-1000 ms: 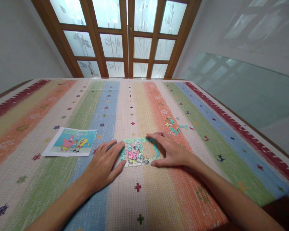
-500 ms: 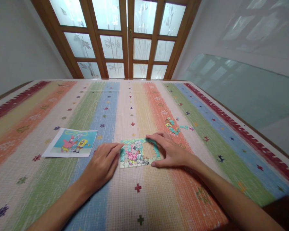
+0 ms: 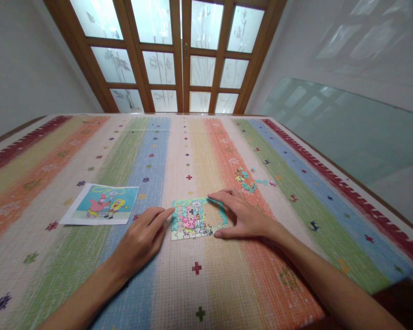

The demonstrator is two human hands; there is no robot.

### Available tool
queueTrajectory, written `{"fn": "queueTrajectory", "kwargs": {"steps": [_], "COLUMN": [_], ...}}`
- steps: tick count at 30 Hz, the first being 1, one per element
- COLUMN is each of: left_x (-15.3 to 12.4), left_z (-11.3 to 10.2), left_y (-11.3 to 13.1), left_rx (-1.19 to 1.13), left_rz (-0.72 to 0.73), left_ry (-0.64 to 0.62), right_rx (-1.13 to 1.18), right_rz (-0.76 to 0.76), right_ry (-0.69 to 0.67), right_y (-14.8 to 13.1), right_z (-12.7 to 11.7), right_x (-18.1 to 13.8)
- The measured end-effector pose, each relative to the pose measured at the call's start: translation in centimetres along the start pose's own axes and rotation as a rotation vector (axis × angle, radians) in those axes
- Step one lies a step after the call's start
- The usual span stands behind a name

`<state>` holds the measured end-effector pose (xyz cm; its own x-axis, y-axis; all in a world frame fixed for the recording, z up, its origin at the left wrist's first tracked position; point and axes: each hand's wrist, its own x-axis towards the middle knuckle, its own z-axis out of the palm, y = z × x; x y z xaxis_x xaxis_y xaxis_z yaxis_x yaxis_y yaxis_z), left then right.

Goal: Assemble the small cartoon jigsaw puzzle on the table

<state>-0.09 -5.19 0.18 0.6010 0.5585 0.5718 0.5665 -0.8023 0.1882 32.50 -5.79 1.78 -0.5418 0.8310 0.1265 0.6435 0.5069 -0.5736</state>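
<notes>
A partly assembled jigsaw puzzle [image 3: 188, 222] lies flat on the tablecloth, with a tan gap on its right side where no pieces sit. My left hand [image 3: 145, 236] rests at the puzzle's left edge, index finger stretched out with its tip at the upper left border, the other fingers bent and holding nothing. Around the right end is my right hand [image 3: 246, 217], its fingertips on the top edge and its thumb on the bottom edge. The palm and fingers cover part of that right border.
Left of the puzzle lies a paper sheet with a printed cartoon picture [image 3: 106, 202]. Several loose jigsaw pieces [image 3: 248, 183] are scattered beyond my right hand. A striped tablecloth [image 3: 189, 284] covers the table. Wood-framed glass doors [image 3: 184, 59] stand past the far edge.
My left hand has drawn back slightly to the left, its index fingertip now nearer the puzzle's outer border. The right hand and the puzzle look nearly the same.
</notes>
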Motion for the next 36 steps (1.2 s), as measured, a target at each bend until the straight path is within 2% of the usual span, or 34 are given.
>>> {"fn": "queueTrajectory", "kwargs": {"steps": [8, 14, 23, 26, 28, 30, 33, 36], "left_x": [0.0, 0.4, 0.6, 0.6, 0.5, 0.4, 0.3, 0.4], "left_z": [0.2, -0.1, -0.5, -0.5, -0.4, -0.3, -0.2, -0.1], "left_y": [-0.2, -0.1, -0.2, -0.2, -0.2, -0.2, 0.1, 0.3], "left_rx": [0.007, 0.06, 0.006, 0.043, 0.053, 0.06, 0.083, 0.111], "left_rz": [-0.071, -0.06, -0.078, -0.064, -0.037, -0.038, -0.057, -0.038], "left_ry": [0.052, 0.065, 0.082, 0.092, 0.086, 0.055, 0.002, -0.029], "right_rx": [-0.051, -0.048, -0.083, -0.1, -0.138, -0.197, -0.328, -0.49], "right_rz": [-0.066, -0.068, -0.039, -0.044, -0.032, 0.019, 0.179, 0.391], "right_ry": [-0.014, -0.007, 0.019, 0.072, 0.159, 0.274, 0.421, 0.478], "right_y": [0.2, 0.2, 0.3, 0.8, 1.4, 2.3, 4.3, 6.6], "right_z": [-0.2, -0.2, -0.1, -0.4, -0.9, -1.8, -3.8, -6.1], "right_x": [0.3, 0.3, 0.5, 0.5, 0.4, 0.3, -0.4, -1.7]}}
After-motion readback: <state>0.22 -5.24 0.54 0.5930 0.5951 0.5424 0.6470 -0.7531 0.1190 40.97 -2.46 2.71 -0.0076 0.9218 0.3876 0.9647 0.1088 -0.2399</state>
